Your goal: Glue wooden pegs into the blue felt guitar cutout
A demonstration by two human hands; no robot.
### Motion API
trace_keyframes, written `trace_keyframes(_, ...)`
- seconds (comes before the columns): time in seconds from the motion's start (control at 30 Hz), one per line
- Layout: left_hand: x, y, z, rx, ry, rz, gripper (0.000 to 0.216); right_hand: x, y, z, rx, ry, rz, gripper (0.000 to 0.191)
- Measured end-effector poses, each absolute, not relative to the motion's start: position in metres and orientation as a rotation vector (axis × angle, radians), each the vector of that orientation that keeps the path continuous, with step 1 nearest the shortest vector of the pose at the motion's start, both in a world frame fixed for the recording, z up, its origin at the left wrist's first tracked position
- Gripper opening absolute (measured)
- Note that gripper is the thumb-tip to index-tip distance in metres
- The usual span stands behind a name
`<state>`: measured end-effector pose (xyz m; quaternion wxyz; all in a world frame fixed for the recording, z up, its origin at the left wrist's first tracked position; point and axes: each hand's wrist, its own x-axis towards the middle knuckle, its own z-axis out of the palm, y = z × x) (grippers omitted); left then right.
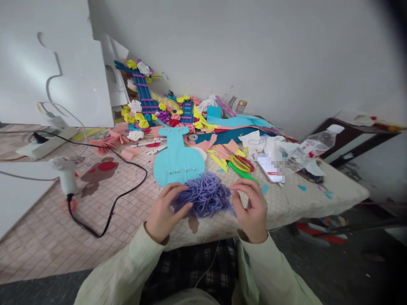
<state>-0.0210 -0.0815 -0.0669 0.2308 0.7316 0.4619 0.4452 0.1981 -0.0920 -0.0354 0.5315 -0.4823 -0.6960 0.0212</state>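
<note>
A tangled bundle of purple yarn [205, 195] lies near the table's front edge, just below a light blue guitar-shaped cutout [177, 160]. My left hand [165, 214] grips the yarn's left side, fingers curled into the strands. My right hand [252, 207] is at the yarn's right side, its thumb and fingers pinched on a strand or two. Both sleeves are pale green.
A white glue gun [65, 173] with a black cord [127, 190] stands at the left, by a power strip [44, 144]. Paper flowers and a blue paper guitar [144, 91], coloured paper scraps, a phone [269, 168], a green scissors handle [243, 173] and a plastic bottle [318, 142] crowd the back and right.
</note>
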Motion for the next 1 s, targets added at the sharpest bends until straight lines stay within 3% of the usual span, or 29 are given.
trace_keyframes(0.1, -0.014, -0.081, -0.067, 2.042, 1.319, 1.272, 0.017, 0.183, -0.092, -0.025, -1.088, -1.811, 0.035, 0.014)
trace_keyframes(0.43, 0.001, -0.075, -0.069, 2.020, 1.491, 1.296, 0.007, 0.152, -0.066, -0.029, -1.327, -2.185, -0.046, 0.009)
trace_keyframes(1.0, -0.013, -0.078, -0.067, 1.841, 1.364, 1.365, 0.010, 0.147, -0.054, -0.013, -1.348, -2.231, 0.233, 0.012)
